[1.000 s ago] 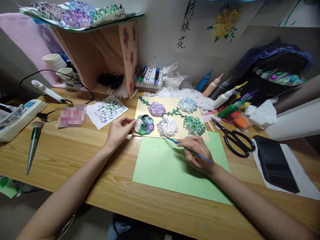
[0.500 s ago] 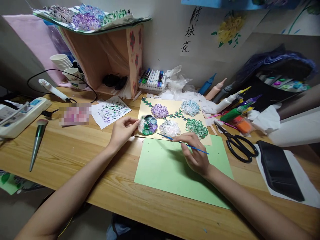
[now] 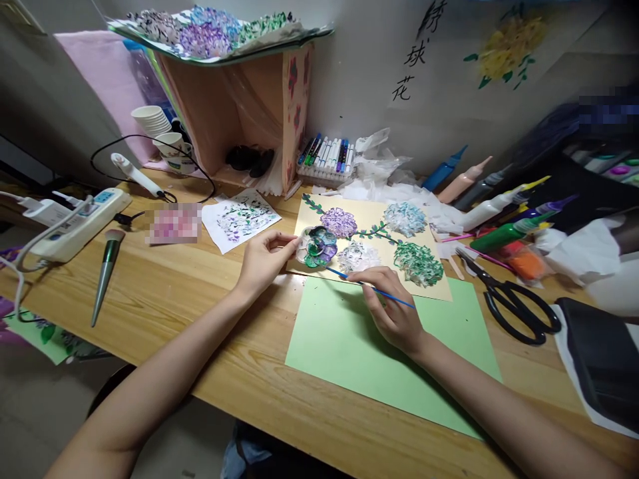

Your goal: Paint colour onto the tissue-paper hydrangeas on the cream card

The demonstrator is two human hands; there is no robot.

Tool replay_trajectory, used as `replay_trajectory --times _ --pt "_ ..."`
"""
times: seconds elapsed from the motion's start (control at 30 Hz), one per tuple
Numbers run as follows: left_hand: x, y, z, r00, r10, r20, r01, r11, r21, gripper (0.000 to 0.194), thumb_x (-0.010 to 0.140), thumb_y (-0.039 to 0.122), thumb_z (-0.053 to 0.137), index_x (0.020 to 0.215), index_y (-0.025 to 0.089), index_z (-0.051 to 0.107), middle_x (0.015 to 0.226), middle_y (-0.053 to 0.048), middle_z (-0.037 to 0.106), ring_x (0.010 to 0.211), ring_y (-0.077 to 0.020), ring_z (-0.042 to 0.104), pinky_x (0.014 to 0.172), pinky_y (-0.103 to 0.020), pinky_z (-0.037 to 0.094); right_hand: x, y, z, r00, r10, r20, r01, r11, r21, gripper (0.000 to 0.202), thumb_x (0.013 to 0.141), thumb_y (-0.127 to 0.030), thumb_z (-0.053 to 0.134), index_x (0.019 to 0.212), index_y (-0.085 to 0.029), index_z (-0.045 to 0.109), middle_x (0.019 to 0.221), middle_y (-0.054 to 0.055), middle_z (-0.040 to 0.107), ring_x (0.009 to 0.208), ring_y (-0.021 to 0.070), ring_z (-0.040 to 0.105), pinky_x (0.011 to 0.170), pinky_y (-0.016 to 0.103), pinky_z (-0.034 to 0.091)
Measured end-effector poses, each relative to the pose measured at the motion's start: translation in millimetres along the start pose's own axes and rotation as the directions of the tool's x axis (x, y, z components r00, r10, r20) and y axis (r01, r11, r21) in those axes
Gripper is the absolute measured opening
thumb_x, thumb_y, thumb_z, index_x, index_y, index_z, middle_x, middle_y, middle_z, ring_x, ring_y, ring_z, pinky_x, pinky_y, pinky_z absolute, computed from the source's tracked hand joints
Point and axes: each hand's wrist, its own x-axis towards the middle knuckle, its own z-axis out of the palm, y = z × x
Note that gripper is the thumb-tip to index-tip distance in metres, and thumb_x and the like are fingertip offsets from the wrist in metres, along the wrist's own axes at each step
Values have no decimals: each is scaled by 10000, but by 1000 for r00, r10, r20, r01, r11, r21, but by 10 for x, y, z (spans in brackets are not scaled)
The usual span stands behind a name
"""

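Note:
My left hand [image 3: 267,261] pinches the rim of a small flower-shaped paint palette [image 3: 316,247], its wells smeared with green, purple and dark paint. In my right hand [image 3: 392,306] is a thin blue paintbrush [image 3: 379,291], its tip pointing left, close to the palette's lower right edge; I cannot tell whether they touch. Under and behind both lies a cream card [image 3: 439,283] with a painted leafy branch and raised paper flowers: a purple one [image 3: 338,222], a blue one [image 3: 404,219], a white one [image 3: 358,257] and a green one [image 3: 418,263]. A green sheet [image 3: 339,359] lies beneath my right hand.
Black scissors [image 3: 519,306] and a dark phone-like slab [image 3: 599,359] lie at right. Paint bottles [image 3: 519,229] stand behind them. A marker box [image 3: 327,159] is at the back. On the left are a makeup-type brush [image 3: 106,276], a power strip [image 3: 82,223] and a paint-dabbed paper [image 3: 242,219].
The view has swung left, so the desk things appear farther right. The brush tip is now closer to the palette. Both hands keep their hold.

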Motion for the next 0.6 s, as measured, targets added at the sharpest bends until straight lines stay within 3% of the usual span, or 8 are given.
replay_trajectory --times 0.43,0.6 --pt "-17 12 -4 1000 5 28 -5 1000 16 244 690 353 764 776 132 711 656 -35 705 570 -128 627 530 -217 502 -1 -4 2 999 43 16 -44 995 89 231 938 -163 428 1041 -252 614 939 25 700 898 190 619 783 355 480" --pt "9 -19 -19 1000 -14 19 14 1000 6 297 670 403 784 776 136 709 686 -40 715 607 -146 646 535 -221 507 -43 54 -62 993 42 -112 -24 988 151 249 915 -142 430 1034 -254 619 942 29 703 908 205 627 786 367 483"
